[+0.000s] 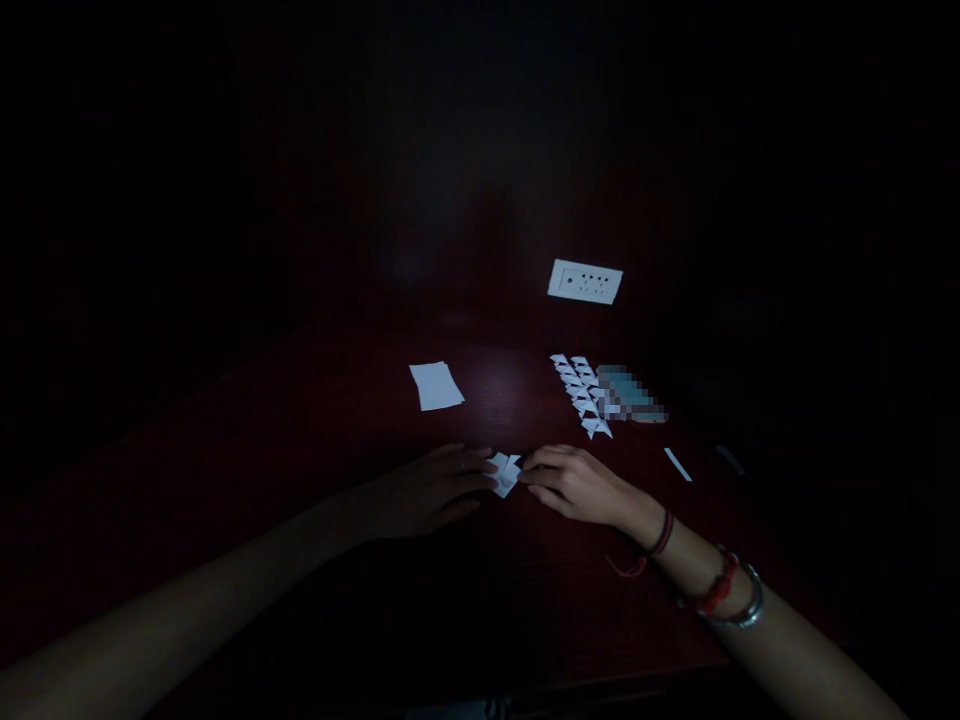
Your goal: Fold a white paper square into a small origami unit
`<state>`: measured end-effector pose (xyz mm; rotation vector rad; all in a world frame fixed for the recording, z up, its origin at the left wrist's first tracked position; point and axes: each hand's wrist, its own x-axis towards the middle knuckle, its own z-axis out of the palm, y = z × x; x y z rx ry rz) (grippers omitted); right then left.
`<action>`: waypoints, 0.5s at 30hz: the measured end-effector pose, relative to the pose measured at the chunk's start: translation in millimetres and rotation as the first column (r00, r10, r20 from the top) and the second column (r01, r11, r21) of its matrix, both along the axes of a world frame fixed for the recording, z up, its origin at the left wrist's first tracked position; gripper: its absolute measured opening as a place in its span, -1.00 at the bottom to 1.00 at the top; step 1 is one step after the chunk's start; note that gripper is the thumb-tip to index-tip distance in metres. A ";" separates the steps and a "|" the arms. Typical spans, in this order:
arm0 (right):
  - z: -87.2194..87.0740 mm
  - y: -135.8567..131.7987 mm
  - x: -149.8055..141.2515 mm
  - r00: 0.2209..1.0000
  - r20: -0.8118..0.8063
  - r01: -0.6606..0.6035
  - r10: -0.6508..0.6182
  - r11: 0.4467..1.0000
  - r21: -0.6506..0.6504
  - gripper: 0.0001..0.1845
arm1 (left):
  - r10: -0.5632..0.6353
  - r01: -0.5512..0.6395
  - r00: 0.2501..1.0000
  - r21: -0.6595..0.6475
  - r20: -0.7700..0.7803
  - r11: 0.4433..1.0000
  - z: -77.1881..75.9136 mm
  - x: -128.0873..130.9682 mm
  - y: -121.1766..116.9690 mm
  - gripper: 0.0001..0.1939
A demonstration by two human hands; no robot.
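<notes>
A small piece of folded white paper lies on the dark red table between my two hands, with pointed flaps toward the far side. My left hand is stretched out and open, its fingers spread and the fingertips resting on the paper's left side. A ring shows on one of its fingers. My right hand is curled, with its fingertips closed at the paper's right edge. Beyond the right hand, several folded white paper pieces are laid out in two slanting rows.
A small stack of flat white paper sheets lies farther back on the table. Right of the folded rows is a blurred-out flat object. A narrow white paper strip lies nearer. A white wall socket is behind. The surroundings are very dark.
</notes>
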<state>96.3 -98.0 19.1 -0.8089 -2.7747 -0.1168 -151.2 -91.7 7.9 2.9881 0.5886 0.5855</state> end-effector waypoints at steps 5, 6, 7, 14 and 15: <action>1.5 0.1 -0.4 0.999 -0.019 0.037 -0.037 0.999 0.023 -0.77 | -0.032 0.033 0.999 0.032 -0.022 0.999 -5.1 3.4 -2.7 -0.66; 2.4 -0.4 -1.0 0.999 -0.033 0.037 -0.037 0.999 0.022 -0.77 | -0.027 0.028 1.000 0.033 -0.007 0.999 -5.6 4.8 -3.7 -0.66; 3.3 -1.0 -1.8 0.998 -0.052 0.034 -0.033 0.999 0.017 -0.76 | -0.021 0.021 1.000 0.029 0.007 0.999 -6.0 5.9 -4.4 -0.66; 4.9 -3.3 -7.9 0.992 -0.121 -0.023 0.018 0.999 -0.039 -0.77 | -0.044 0.043 0.999 0.039 0.007 0.998 -4.5 7.8 -5.2 -0.61; 3.9 -3.2 -8.4 0.994 -0.109 -0.025 0.021 0.999 -0.044 -0.77 | -0.045 0.044 0.999 0.043 0.005 0.998 -3.7 8.0 -5.4 -0.61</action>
